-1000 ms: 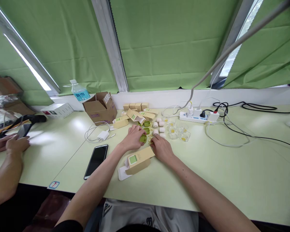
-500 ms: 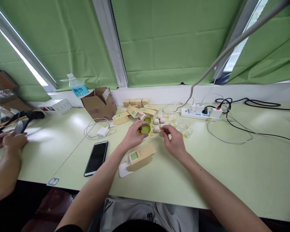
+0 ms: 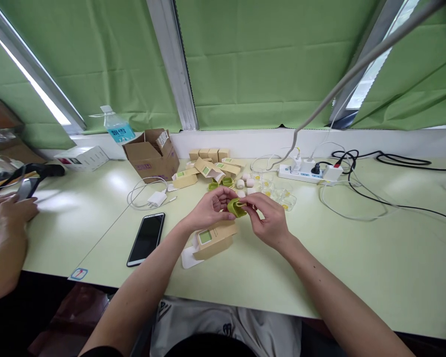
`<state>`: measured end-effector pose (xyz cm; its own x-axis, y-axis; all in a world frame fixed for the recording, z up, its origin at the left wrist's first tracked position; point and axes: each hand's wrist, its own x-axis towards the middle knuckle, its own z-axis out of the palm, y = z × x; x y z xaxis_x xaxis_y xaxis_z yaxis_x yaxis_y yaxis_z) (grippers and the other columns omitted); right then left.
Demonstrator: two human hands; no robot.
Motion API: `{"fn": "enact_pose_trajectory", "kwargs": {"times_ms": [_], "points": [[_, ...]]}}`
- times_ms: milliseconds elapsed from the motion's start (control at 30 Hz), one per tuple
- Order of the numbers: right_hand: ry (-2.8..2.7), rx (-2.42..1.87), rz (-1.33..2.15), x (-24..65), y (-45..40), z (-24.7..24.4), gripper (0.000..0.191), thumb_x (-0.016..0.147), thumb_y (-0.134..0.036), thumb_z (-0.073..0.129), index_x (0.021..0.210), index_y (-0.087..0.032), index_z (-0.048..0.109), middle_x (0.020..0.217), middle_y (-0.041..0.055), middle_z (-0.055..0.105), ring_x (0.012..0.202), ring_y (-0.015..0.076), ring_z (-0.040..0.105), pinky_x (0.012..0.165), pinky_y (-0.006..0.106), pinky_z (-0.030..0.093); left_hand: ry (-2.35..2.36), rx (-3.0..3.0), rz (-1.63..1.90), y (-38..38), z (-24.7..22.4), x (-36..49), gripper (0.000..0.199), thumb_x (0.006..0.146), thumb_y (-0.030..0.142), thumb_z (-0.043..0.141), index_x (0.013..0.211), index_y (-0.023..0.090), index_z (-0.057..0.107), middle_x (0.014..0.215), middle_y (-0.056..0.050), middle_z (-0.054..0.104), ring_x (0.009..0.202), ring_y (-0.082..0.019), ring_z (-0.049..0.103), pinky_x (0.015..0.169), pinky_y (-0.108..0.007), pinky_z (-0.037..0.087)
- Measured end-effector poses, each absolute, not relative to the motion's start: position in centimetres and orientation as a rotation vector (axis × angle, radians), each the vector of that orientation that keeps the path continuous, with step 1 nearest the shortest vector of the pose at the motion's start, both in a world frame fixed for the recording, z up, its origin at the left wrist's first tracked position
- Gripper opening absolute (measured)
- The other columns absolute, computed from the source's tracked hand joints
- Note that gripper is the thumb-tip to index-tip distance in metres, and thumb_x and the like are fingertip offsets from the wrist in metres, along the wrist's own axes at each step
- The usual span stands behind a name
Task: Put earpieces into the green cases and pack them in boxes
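Note:
Between the thumb and fingers of my left hand is a small green silicone case, tilted so its opening faces right. My right hand is closed in a pinch on a thin yellowish piece at the case's opening; its exact kind is too small to make out. Beneath both hands lies a kraft cardboard box with its flap open and a green square printed on it. Just beyond my fingers are more green cases, several whitish-pink round pieces and clear plastic cups with yellow marks.
Several small kraft boxes are piled behind. To the left are a phone, a white charger, a brown carton and another person's hands. A power strip with cables lies at the back right.
My left hand has brought the green case nearer and to the right, tilting it. My right hand has moved its pinched yellowish piece from beside the round pieces to the case's opening.

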<state>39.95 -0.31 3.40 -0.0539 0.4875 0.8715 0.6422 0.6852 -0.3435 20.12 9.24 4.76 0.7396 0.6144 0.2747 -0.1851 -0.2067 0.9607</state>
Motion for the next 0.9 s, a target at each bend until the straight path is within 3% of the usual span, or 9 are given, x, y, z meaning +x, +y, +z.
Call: {"fn": "enact_pose_trajectory", "kwargs": {"times_ms": [267, 900], "points": [[-1.783, -0.938, -0.31, 40.0, -0.49, 3.66, 0.016, 0.106, -0.016, 0.056, 0.11, -0.023, 0.07, 0.097, 0.0098, 0.077, 0.086, 0.0225, 0.072, 0.073, 0.036, 0.058, 0.219, 1.561, 0.718, 9.33, 4.81, 19.87, 0.054, 0.087, 0.042, 0.09, 0.132, 0.019, 0.074, 0.123, -0.014, 0.077, 0.111, -0.024, 0.075, 0.099, -0.034, 0.06], [-1.89, -0.988, -0.631, 40.12, -0.76, 3.52, 0.028, 0.104, -0.008, 0.047, 0.1, -0.022, 0.071, 0.085, 0.007, 0.071, 0.075, 0.0195, 0.063, 0.064, 0.033, 0.047, 0.255, 1.543, 0.656, 8.92, 4.44, 20.13, 0.058, 0.086, 0.04, 0.09, 0.138, 0.019, 0.076, 0.123, -0.014, 0.081, 0.11, -0.026, 0.078, 0.102, -0.037, 0.061]]}}
